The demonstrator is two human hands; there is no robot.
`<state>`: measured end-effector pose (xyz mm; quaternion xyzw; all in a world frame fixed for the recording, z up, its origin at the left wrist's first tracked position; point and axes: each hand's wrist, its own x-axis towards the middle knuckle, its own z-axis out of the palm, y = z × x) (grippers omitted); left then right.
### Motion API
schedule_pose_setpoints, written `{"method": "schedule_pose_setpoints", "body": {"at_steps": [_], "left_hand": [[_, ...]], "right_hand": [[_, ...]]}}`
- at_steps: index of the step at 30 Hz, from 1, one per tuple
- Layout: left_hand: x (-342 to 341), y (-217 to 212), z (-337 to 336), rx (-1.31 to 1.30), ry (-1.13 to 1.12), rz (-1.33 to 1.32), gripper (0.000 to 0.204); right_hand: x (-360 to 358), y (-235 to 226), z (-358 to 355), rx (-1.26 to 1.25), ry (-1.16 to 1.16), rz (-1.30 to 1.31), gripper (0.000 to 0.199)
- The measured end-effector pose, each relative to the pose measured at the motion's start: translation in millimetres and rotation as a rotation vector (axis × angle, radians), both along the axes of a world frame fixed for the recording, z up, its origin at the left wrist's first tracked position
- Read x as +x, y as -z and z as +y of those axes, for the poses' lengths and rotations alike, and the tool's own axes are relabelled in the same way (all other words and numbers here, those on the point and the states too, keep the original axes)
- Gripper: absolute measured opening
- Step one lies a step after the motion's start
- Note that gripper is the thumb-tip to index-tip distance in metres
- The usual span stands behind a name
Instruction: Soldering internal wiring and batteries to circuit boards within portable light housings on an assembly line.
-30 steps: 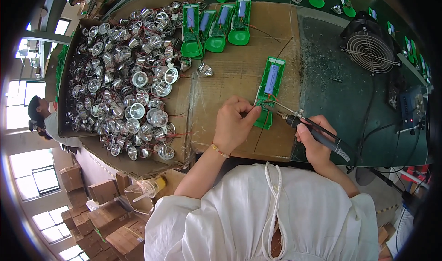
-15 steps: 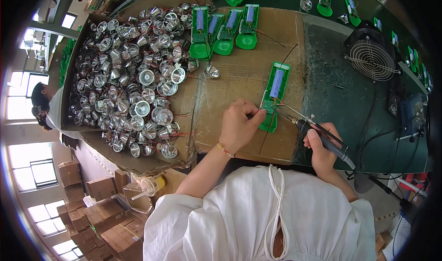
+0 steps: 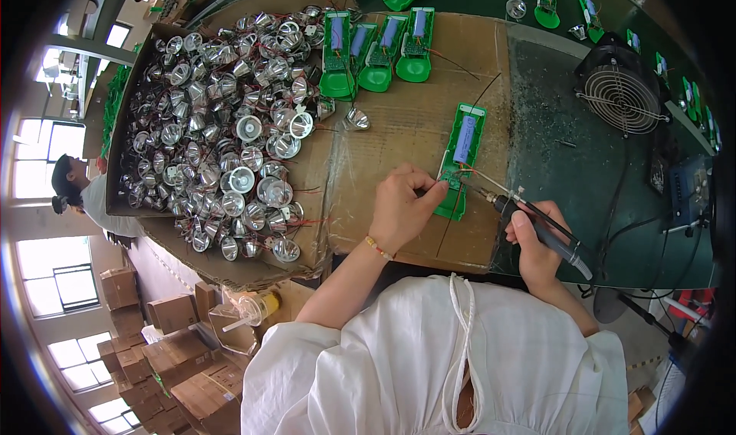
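An open green plastic casing [image 3: 469, 117] lies on the cardboard in front of me. Inside it sit a purple-blue battery cell [image 3: 464, 140] and a small green circuit board [image 3: 451, 180]. My left hand [image 3: 404, 206] pinches at the board's left edge, thumb and forefinger together; whatever is between the fingertips is too small to make out. In my right hand [image 3: 539, 247] is a soldering iron [image 3: 504, 206], its tip at the right side of the board. A thin metal tube runs along the iron to the board. Thin wires stick out past the casing.
On the left, a cardboard box [image 3: 126, 214] holds many silver reflector cups [image 3: 249, 128] with red wires. Several similar green casings [image 3: 414, 68] lie at the far edge. A fan with a wire guard [image 3: 625, 101] and a blue unit [image 3: 690, 190] stand right. Another person [image 3: 69, 176] is at far left.
The whole view has shifted slightly. Both hands stay at the circuit board, with the soldering iron in nearly the same place. The person at far left has moved a little.
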<state>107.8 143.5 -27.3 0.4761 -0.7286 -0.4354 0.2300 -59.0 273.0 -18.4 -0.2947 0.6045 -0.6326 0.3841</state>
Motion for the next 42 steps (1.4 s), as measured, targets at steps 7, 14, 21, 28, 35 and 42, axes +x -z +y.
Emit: {"method": "schedule_pose_setpoints", "body": {"at_steps": [7, 14, 21, 28, 35, 42], "left_hand": [[1, 0, 0, -0.007, 0.007, -0.014, 0.017], [9, 1, 10, 0.044, -0.056, 0.375, 0.01], [13, -7, 8, -0.048, 0.117, 0.132, 0.013], [0, -9, 5, -0.306, 0.253, -0.134, 0.011], [0, -8, 2, -0.307, 0.293, -0.139, 0.01], [1, -10, 2, -0.297, 0.305, -0.112, 0.011]], "right_hand": [[-4, 2, 6, -0.011, -0.015, 0.034, 0.017], [-7, 0, 11, -0.01, -0.024, 0.036, 0.017], [-8, 2, 13, -0.018, -0.05, 0.103, 0.015], [-7, 0, 11, -0.03, -0.03, 0.105, 0.015], [-8, 1, 12, -0.015, -0.072, 0.227, 0.014], [-7, -3, 17, -0.013, -0.035, 0.164, 0.015]]}}
